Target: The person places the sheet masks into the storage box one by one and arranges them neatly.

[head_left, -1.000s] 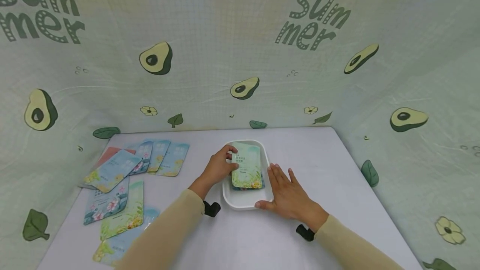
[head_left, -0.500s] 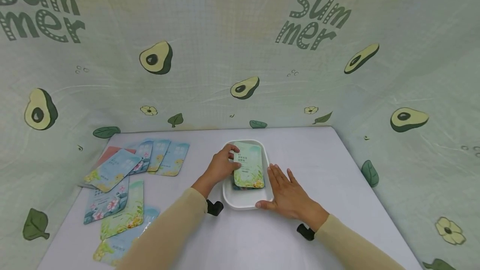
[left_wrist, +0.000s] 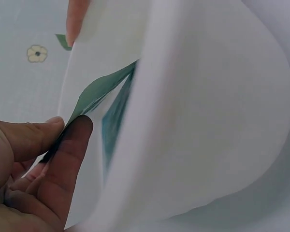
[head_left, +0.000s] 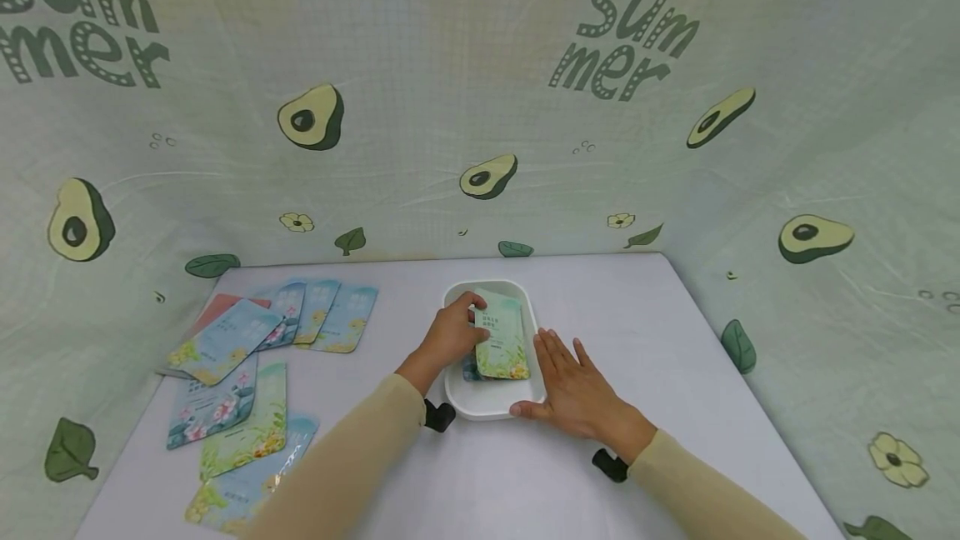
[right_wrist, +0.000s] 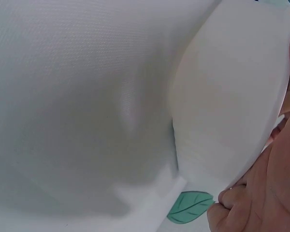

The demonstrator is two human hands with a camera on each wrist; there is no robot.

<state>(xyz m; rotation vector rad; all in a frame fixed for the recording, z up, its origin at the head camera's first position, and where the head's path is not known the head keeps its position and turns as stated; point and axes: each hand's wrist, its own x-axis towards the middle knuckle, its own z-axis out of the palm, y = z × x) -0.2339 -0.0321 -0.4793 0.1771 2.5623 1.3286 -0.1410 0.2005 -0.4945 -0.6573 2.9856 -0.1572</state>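
A white tray [head_left: 487, 403] stands mid-table with a green floral face mask packet [head_left: 504, 342] in it. My left hand [head_left: 447, 335] pinches this packet by its left edge. In the left wrist view, thumb and fingers of the left hand [left_wrist: 36, 176] hold the green packet [left_wrist: 102, 87] bent and slanting up inside the tray. A dark blue packet [head_left: 470, 370] lies beneath, mostly covered. Along the tray's right rim rests my right hand [head_left: 577, 390], its fingers straight and thumb spread to the near corner. The right wrist view has the right hand [right_wrist: 278, 186] against the tray wall [right_wrist: 232, 92].
Left on the white table [head_left: 660, 340] lie several more packets: overlapping blue ones [head_left: 228, 340] at the back, a pink one [head_left: 217, 307] partly under them, then a blue floral [head_left: 213, 407], a green [head_left: 258, 432] and a light blue one [head_left: 240, 486] nearer. A printed cloth [head_left: 405, 90] hangs behind.
My left hand has shifted a little right with the green packet, uncovering more of the dark blue packet's left side. The right hand stays at the tray rim.
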